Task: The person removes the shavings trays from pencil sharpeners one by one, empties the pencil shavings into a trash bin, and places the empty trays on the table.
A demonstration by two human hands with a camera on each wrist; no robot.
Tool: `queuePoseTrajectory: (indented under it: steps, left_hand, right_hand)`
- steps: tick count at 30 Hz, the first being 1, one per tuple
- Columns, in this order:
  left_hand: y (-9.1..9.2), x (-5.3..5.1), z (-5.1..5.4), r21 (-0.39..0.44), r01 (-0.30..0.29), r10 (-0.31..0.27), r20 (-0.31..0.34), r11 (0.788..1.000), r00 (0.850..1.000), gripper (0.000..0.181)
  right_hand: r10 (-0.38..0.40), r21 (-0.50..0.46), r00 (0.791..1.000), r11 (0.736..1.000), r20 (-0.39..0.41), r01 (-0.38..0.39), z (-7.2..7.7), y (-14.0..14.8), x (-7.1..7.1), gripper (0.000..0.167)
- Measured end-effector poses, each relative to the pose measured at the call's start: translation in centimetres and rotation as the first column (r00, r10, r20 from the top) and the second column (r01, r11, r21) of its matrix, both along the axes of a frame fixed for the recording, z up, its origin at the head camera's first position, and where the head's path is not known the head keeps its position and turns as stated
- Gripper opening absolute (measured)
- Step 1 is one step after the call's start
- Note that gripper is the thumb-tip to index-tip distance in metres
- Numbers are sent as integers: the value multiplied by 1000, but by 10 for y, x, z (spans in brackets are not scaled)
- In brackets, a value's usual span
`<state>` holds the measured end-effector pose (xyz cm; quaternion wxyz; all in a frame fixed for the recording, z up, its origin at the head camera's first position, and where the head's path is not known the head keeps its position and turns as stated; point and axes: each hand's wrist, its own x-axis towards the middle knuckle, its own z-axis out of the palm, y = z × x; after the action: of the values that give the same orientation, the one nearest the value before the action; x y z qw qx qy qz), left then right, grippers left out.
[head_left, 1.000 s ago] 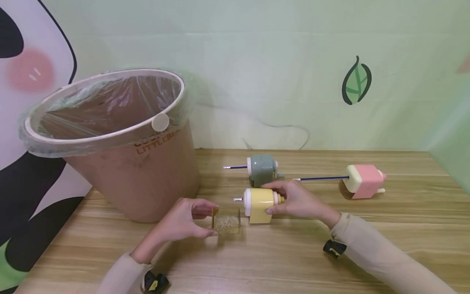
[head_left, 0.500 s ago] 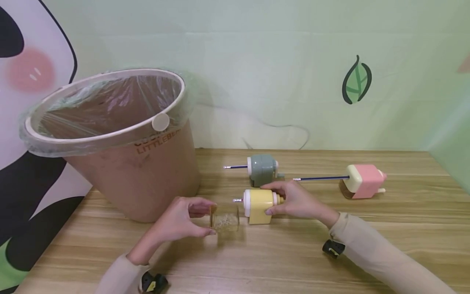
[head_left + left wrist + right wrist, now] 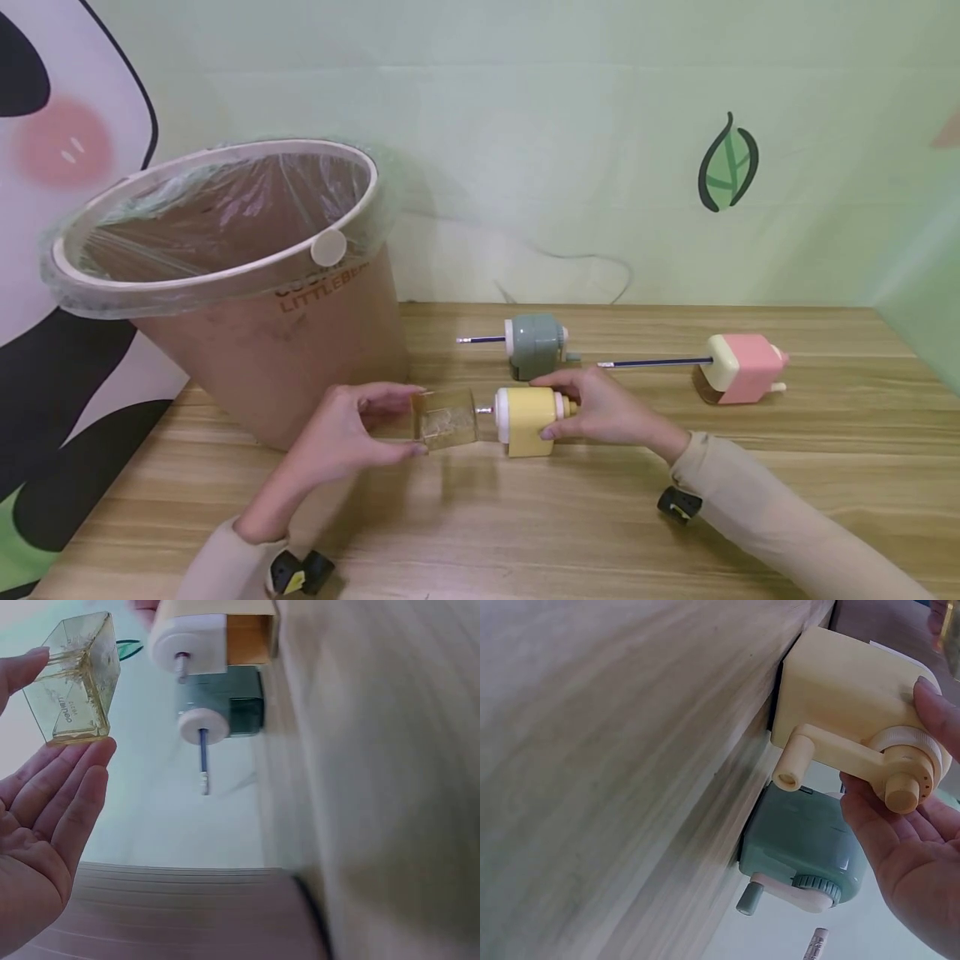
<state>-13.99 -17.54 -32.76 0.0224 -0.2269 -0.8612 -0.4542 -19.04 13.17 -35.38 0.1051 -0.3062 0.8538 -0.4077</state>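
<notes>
My left hand (image 3: 341, 437) pinches a clear amber shavings drawer (image 3: 447, 418) between thumb and fingertips, lifted above the table. Pale shavings cling inside it in the left wrist view. My right hand (image 3: 611, 408) grips the yellow pencil sharpener (image 3: 531, 421) around its crank end, thumb and fingers on opposite sides. A short pencil (image 3: 485, 410) sticks out of its white front, close to the drawer. The crank handle (image 3: 791, 761) shows in the right wrist view, and the drawer slot (image 3: 249, 639) under the body stands empty in the left wrist view.
Behind the yellow one stands a green sharpener (image 3: 534, 346) with a pencil in it. A pink sharpener (image 3: 742, 369) holding a long pencil (image 3: 656, 363) is at the right. A lined pinkish-brown trash bin (image 3: 300, 358) stands at the left, beside my left hand.
My left hand has raised the drawer and drawn it left, away from the yellow sharpener, tilting it slightly. My right hand stays on the sharpener almost unmoved.
</notes>
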Motion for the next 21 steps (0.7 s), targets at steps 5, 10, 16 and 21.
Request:
queuePoseTrajectory:
  steps: [5, 10, 16, 21]
  left_hand:
    - [0, 5, 16, 48, -15, 16, -19, 999, 1000, 50]
    - [1, 9, 32, 46, -49, 52, -64, 998, 997, 51]
    - [2, 15, 52, 39, -105, 110, -158, 994, 981, 53]
    - [2, 22, 71, 78, -137, 151, -211, 988, 966, 53]
  right_hand:
    - [8, -8, 1000, 1000, 0, -8, 0, 0, 0, 58]
    - [6, -7, 1000, 1000, -4, -6, -1, 0, 0, 58]
    - [-3, 0, 1000, 1000, -10, 3, 0, -1, 1, 59]
    - [-8, 10, 1000, 1000, -19, 8, 0, -1, 2, 58]
